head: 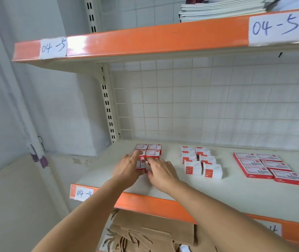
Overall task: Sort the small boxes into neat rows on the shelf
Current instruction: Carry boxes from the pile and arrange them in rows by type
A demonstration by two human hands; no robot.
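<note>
Small red-and-white boxes (153, 151) stand in two short rows at the left of the cream shelf (236, 193). My left hand (128, 167) lies over the left row with its fingers spread, touching the front box (141, 165). My right hand (160, 170) rests on the right row's front end, fingers flat against the boxes there, hiding the nearest one. Neither hand lifts a box. A second group of white boxes with red ends (200, 161) sits in two rows at mid-shelf. Flat red boxes (267, 166) lie in two rows at the right.
An orange-edged upper shelf (145, 42) labelled 04-5 overhangs, holding stacked booklets (223, 8). A wire grid backs the shelf. Below the orange front lip (154, 204) lies crumpled brown cardboard (150, 233). A white wall and pipe stand at the left.
</note>
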